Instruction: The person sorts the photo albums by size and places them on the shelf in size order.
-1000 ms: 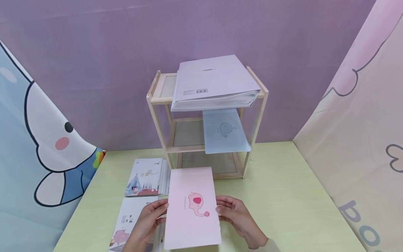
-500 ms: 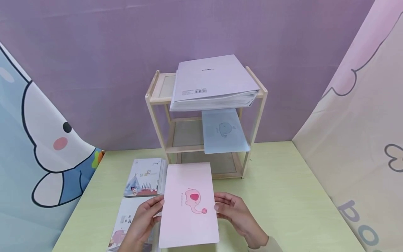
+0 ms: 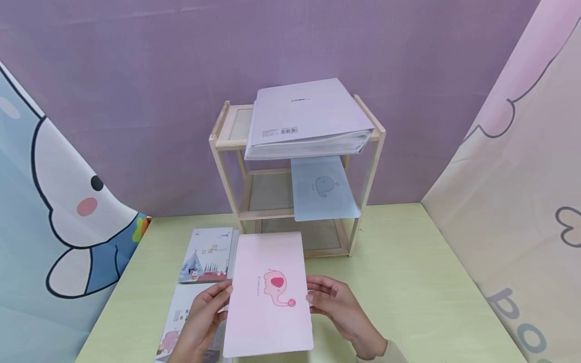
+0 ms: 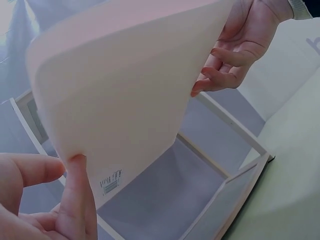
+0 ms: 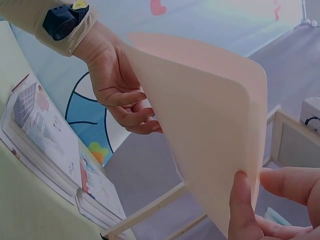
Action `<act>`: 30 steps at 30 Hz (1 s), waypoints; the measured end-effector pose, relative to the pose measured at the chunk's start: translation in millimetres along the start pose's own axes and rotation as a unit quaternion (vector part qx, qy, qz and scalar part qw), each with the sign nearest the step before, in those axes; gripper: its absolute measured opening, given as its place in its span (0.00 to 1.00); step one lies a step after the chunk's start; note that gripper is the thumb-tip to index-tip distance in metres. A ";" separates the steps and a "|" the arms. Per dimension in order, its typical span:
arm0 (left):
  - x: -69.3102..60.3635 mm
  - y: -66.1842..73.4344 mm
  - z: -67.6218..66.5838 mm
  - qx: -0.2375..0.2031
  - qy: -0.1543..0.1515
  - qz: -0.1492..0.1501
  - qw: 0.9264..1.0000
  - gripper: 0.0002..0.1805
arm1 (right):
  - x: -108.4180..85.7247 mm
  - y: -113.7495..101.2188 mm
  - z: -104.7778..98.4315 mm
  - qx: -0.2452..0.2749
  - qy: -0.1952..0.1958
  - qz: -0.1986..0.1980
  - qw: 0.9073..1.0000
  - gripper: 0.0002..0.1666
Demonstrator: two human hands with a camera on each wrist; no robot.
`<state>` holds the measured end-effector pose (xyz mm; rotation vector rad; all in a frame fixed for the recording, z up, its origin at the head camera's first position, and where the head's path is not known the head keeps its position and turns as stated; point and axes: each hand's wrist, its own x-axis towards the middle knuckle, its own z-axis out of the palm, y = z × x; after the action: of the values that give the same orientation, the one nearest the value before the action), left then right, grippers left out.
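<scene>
A pink notebook (image 3: 269, 322) with an elephant drawing is held up over the front of the table, tilted with its cover toward me. My left hand (image 3: 201, 317) pinches its left edge between thumb and fingers. At the opposite edge my right hand (image 3: 338, 310) does the same. From beneath, the left wrist view shows the notebook's pale back (image 4: 120, 110) with a barcode near one edge. In the right wrist view the notebook's sheets (image 5: 200, 110) spread slightly apart at a corner.
Behind the notebook stands a wooden three-tier shelf (image 3: 268, 215). A thick lilac folder (image 3: 308, 113) lies on its top, and a blue whale notebook (image 3: 324, 189) juts out from the middle tier. Two stacks of illustrated books, a far stack (image 3: 209, 254) and a near stack (image 3: 181, 312), lie at left.
Both hands have carried the pink notebook slightly left and a little upward in the head view. The shelf, the folder and the blue notebook have stayed in place.
</scene>
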<state>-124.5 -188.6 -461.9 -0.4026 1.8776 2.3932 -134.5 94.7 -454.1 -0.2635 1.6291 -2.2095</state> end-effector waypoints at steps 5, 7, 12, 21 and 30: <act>-2.1 3.7 -1.1 -0.003 -0.003 0.009 1.000 0.07 | 0.0 -3.1 2.9 0.000 -0.009 -0.012 1.000 0.30; -2.8 5.4 -1.9 -0.009 -0.007 0.011 1.000 0.08 | 0.0 -4.5 4.1 -0.001 -0.010 -0.014 1.000 0.30; -5.4 9.9 -3.5 -0.021 -0.016 0.022 0.999 0.10 | 0.2 -8.9 6.9 -0.008 -0.011 -0.015 1.000 0.30; -6.9 16.2 -3.2 -0.020 -0.020 0.040 0.999 0.11 | 0.9 -16.1 10.4 -0.012 -0.012 -0.024 1.000 0.30; -8.8 24.3 -1.3 -0.034 -0.045 0.072 0.996 0.14 | 1.1 -23.1 11.1 -0.023 -0.022 -0.047 0.998 0.29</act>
<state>-121.1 -195.0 -437.1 -0.1644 1.8510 2.5248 -135.8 90.5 -428.9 -0.4052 1.6778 -2.2199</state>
